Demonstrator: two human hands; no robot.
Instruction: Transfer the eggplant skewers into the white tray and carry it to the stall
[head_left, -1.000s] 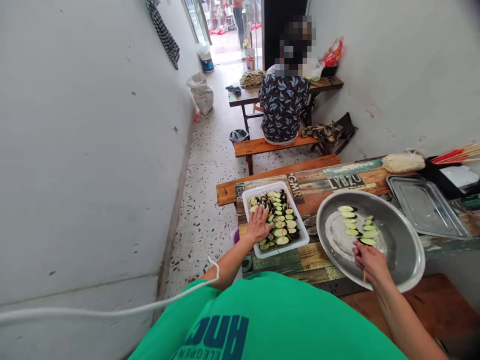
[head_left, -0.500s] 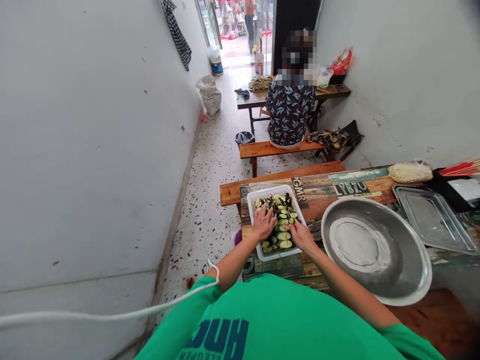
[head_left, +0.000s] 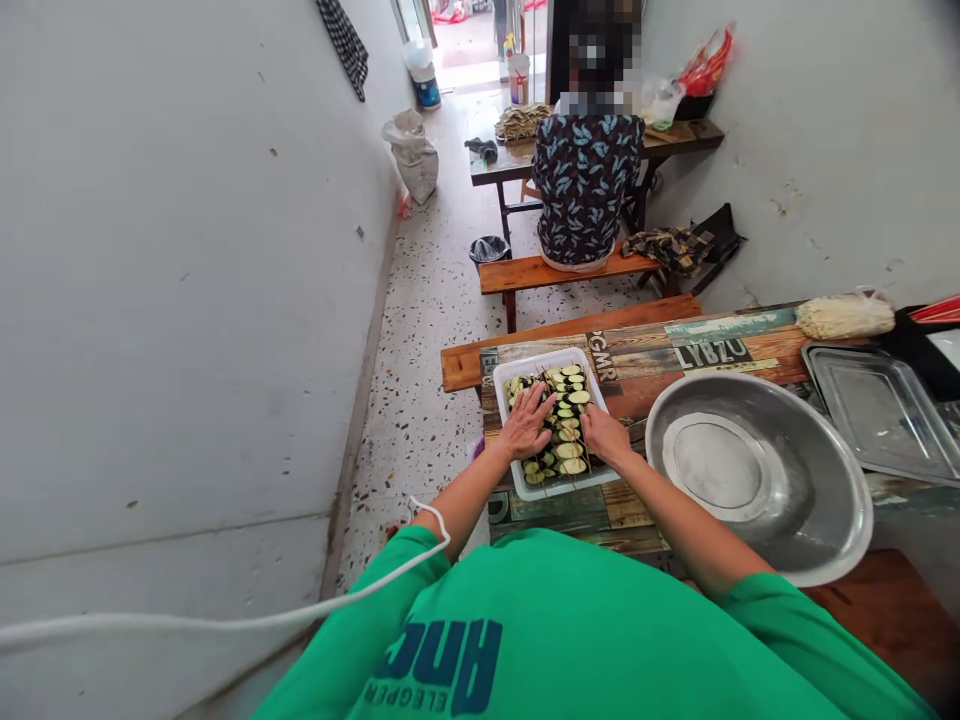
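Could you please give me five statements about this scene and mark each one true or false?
1. The bare left hand lies spread on pale-green oval slices in a white rectangular plastic tray. True.
2. The round silver metal basin stands to the left of the tray. False: the basin stands to its right.
3. The bare right hand is inside the basin. False: the right hand is at the tray's right side.
4. A co-worker in a dark leaf-print shirt sits on a brown wooden bench. True.
5. The black-and-white checked cloth lies on the floor. False: the cloth hangs by the pale left-hand wall.
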